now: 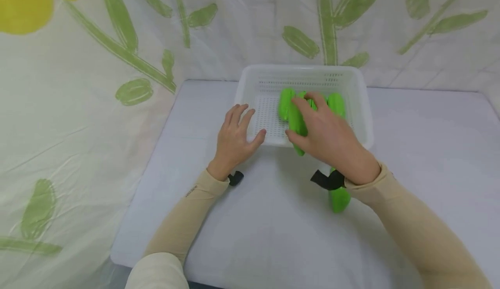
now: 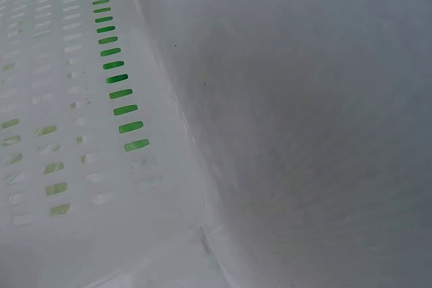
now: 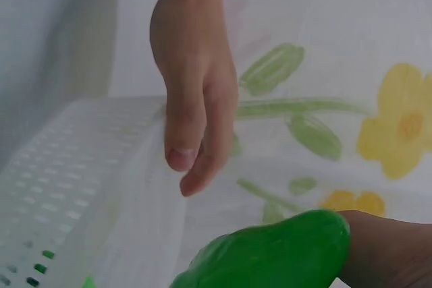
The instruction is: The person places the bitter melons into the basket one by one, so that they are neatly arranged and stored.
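Note:
My right hand (image 1: 330, 137) grips a long glossy green vegetable (image 1: 295, 122) between thumb and fingers, above the front rim of a white perforated plastic basket (image 1: 366, 124). In the right wrist view this vegetable (image 3: 270, 254) has a rounded end and a slightly bumpy skin. My left hand (image 1: 234, 139) is at the basket's front left corner, its fingers spread over the rim. Several similar green vegetables (image 1: 286, 102) lie inside the basket, partly covered by my right hand. Another green vegetable (image 1: 340, 200) rests on the table under my right wrist, which hides part of it.
The basket stands at the back of a table with a pale cloth (image 1: 250, 228). Behind it hangs a white curtain (image 1: 242, 28) with green leaves and yellow flowers. Black straps (image 1: 328, 179) show at both wrists. The left wrist view shows mostly the basket's slotted wall (image 2: 74, 166).

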Demonstrator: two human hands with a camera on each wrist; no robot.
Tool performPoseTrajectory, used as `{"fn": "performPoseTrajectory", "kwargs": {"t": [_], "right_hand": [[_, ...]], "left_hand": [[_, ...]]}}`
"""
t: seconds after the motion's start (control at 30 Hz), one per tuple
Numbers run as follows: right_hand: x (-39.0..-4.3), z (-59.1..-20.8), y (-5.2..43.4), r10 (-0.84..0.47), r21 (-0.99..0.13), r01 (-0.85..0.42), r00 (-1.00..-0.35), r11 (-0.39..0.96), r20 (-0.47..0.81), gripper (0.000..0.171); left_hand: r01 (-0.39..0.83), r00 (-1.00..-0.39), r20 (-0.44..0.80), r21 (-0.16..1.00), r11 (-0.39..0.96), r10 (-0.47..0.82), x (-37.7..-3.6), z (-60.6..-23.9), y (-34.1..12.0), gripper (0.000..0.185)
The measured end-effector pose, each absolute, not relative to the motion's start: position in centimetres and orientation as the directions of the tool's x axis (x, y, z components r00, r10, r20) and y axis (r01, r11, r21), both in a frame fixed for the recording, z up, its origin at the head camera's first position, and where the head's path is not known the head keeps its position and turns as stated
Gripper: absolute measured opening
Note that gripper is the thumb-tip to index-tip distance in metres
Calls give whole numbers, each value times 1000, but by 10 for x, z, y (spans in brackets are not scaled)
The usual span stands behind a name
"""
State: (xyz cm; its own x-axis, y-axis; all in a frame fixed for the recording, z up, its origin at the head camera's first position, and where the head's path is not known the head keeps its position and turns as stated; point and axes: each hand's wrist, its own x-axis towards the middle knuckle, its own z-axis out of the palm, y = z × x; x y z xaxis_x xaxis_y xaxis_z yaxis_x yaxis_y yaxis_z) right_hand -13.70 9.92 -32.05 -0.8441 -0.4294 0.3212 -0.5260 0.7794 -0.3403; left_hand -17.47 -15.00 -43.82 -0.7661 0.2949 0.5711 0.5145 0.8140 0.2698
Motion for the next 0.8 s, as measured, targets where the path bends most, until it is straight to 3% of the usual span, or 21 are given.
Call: {"fn": "performPoseTrajectory", "kwargs": {"t": [0.33, 0.57, 0.8], "right_hand": [[-187, -316, 79, -410, -380, -484, -873, 788, 263, 62], [-222, -319, 64, -366, -489, -356, -927, 796, 80, 70], [-252, -329, 51, -348, -484, -271, -935, 832, -76, 74]], "left_hand": [[508, -766, 574, 263, 820, 290, -174, -441, -149, 60], [515, -753, 589, 248, 820, 295, -174, -440, -150, 58], [520, -745, 598, 243, 819, 296, -175, -439, -150, 57]]}}
